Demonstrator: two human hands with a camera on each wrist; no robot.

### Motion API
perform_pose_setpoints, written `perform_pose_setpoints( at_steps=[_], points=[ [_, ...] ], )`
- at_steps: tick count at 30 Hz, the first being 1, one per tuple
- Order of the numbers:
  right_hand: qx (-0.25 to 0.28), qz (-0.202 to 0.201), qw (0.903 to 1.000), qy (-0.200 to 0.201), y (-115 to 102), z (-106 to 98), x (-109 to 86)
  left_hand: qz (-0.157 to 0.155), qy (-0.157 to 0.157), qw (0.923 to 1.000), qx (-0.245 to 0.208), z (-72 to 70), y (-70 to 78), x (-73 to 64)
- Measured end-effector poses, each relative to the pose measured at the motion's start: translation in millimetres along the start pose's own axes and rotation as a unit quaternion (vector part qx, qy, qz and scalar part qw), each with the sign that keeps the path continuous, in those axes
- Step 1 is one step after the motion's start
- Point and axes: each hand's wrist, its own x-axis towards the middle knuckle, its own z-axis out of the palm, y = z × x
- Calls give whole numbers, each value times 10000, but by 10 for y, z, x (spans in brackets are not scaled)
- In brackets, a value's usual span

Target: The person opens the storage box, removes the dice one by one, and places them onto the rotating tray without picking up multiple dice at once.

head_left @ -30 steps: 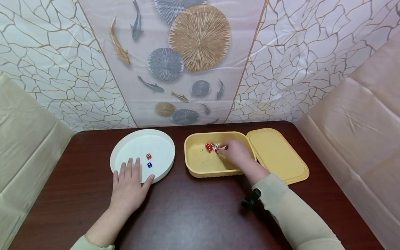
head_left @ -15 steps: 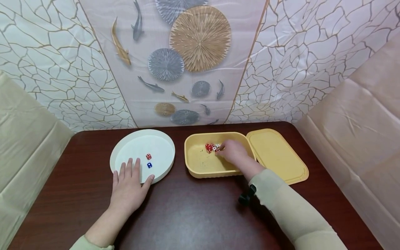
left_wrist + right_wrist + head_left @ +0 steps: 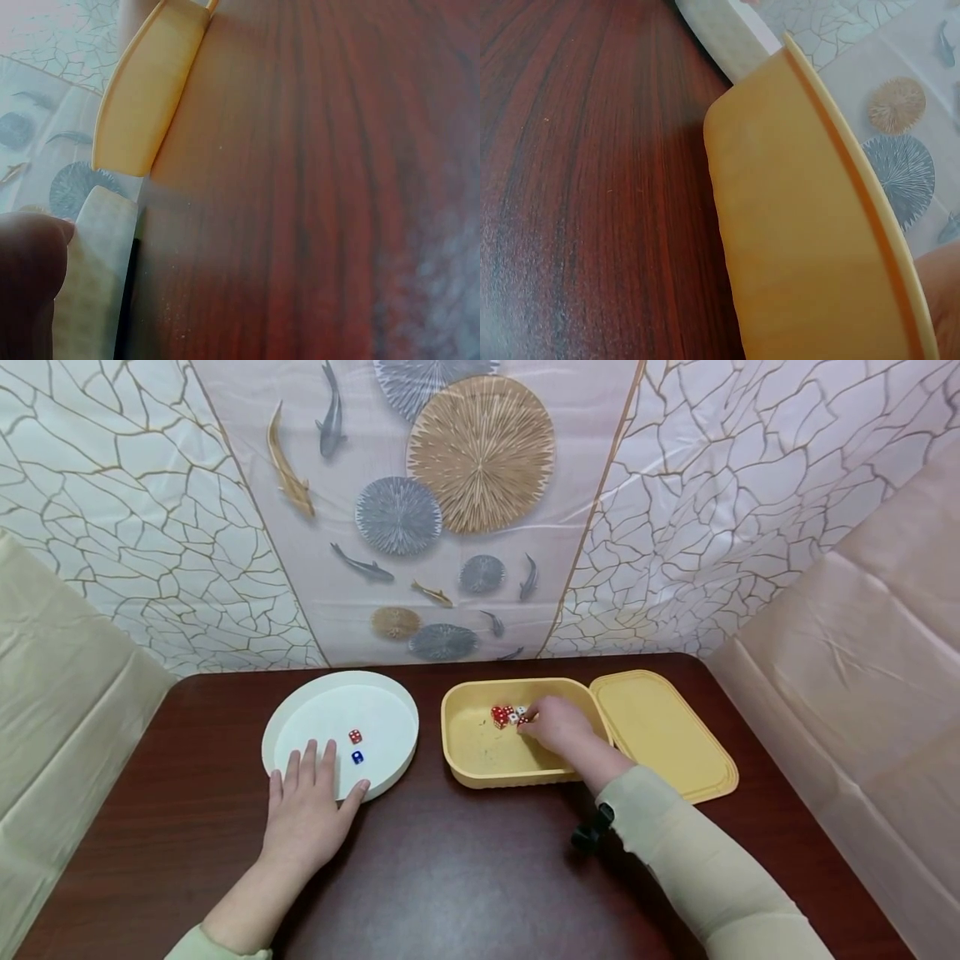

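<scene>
My left hand (image 3: 306, 814) rests with fingers spread over the near rim of a round white tray (image 3: 296, 710). Inside that tray lie a red die (image 3: 355, 737) and a blue die (image 3: 357, 757), just beyond the fingertips. My right hand (image 3: 561, 727) reaches down into a yellow rectangular box (image 3: 480, 756). Its thumb and index finger pinch a red die (image 3: 523, 721) at the right side of a small cluster of red and white dice (image 3: 500, 717). The palm and the other fingers' undersides are hidden. The right wrist view shows mainly the box's outer wall (image 3: 802, 210).
A flat yellow lid (image 3: 671, 735) lies right of the box, against its side. All stand on a dark brown wooden table (image 3: 450, 868). A patterned cloth (image 3: 480, 577) hangs behind the table, and beige cloth walls rise on both sides.
My right hand has shifted slightly, its thumb and index finger closing at the red die. My left hand and the dice in the white tray stay as they were.
</scene>
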Motion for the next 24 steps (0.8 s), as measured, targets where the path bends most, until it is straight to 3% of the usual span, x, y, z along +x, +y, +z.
perform_pose_setpoints(
  at_steps=[7,24],
  points=[
    [26,86,10000,-42,17,-6,-21,15,-9,10000,5,4,-8,-12],
    [381,-287,9981,387,17,-157,-106,18,14,10000,-14,6,-3,5]
  ],
)
